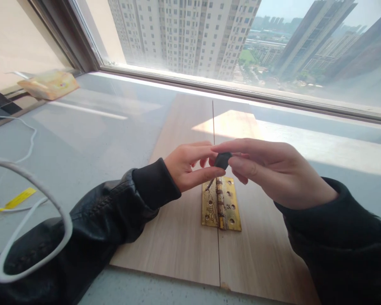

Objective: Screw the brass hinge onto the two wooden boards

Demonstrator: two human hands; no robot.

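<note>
Head: left hand (189, 166) and right hand (274, 171) grip 1 black-handled tool (222, 160).

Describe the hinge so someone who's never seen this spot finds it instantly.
Below the window, two pale wooden boards meet at a dark seam. The hinge lies open across that seam, a leaf on each board. Unlike the plain wood around it, it's stained, brass-coloured metal with screw holes.

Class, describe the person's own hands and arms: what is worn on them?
Both hands, left and right, are bare, without gloves. Each arm wears a black sleeve with a plain, soft-looking black cuff. The left sleeve looks glossy and leather-like, with visible seams.
</note>
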